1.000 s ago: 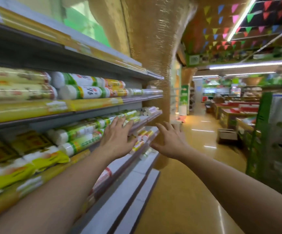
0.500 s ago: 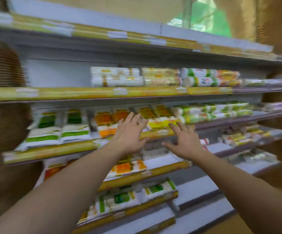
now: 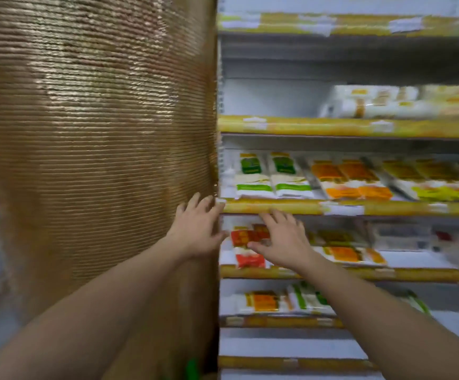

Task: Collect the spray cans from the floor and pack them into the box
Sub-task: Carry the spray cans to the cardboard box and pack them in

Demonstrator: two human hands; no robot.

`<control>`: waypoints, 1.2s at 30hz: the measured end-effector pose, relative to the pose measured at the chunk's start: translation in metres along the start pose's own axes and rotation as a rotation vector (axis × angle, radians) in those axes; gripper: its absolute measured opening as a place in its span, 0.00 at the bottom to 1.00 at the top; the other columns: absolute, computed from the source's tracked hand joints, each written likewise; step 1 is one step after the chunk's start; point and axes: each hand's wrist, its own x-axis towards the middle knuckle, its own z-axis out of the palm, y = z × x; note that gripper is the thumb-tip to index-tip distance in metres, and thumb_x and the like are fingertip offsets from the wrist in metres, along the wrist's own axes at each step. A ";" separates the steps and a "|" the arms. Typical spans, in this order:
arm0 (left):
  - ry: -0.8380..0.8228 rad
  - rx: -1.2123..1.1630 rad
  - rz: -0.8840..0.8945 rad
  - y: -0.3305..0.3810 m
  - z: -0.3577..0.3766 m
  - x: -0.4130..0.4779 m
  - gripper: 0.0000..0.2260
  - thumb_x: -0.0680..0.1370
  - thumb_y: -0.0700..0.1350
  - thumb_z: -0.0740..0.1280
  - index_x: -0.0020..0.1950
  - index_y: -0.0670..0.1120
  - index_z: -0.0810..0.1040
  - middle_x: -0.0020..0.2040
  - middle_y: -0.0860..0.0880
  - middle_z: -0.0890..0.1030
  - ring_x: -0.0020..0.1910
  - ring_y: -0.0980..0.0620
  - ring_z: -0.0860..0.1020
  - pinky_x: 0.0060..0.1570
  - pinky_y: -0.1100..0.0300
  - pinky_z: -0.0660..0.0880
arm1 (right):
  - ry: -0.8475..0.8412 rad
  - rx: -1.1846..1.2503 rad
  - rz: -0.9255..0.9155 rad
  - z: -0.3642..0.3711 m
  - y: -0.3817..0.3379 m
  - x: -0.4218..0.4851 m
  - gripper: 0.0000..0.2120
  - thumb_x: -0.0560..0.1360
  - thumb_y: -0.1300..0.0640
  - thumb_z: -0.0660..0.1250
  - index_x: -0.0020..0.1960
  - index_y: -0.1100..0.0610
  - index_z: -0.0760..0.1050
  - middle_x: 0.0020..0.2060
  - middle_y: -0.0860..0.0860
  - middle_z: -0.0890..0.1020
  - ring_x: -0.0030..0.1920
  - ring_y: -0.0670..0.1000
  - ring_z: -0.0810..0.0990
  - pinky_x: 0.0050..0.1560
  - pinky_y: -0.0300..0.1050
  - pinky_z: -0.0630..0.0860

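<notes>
1. Head view, blurred by motion: two bare arms reach forward. The left hand (image 3: 195,229) and right hand (image 3: 283,242) are near each other, fingers spread and straight, gripping nothing.
2. Where the spray cans and the box lie cannot be told from this view.
3. The left hand is in front of the right edge of a broad column (image 3: 94,149). The column's brown surface is ribbed with fine horizontal cords that catch the light.
4. The right hand hovers before a flat red-and-white packet (image 3: 246,244); whether it touches the packet is unclear.
5. The shelving (image 3: 346,127) is pale grey with glossy yellow edge strips. On it, soft flat green-and-white packets (image 3: 266,174) lie beside orange-and-white packets (image 3: 352,179).
</notes>
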 end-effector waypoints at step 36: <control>-0.792 -0.231 -0.378 -0.256 0.370 -0.112 0.35 0.80 0.63 0.61 0.82 0.52 0.52 0.82 0.45 0.53 0.80 0.41 0.53 0.75 0.38 0.58 | -0.825 0.232 0.085 0.427 -0.189 0.077 0.40 0.74 0.30 0.65 0.78 0.50 0.62 0.74 0.56 0.69 0.72 0.61 0.65 0.70 0.57 0.66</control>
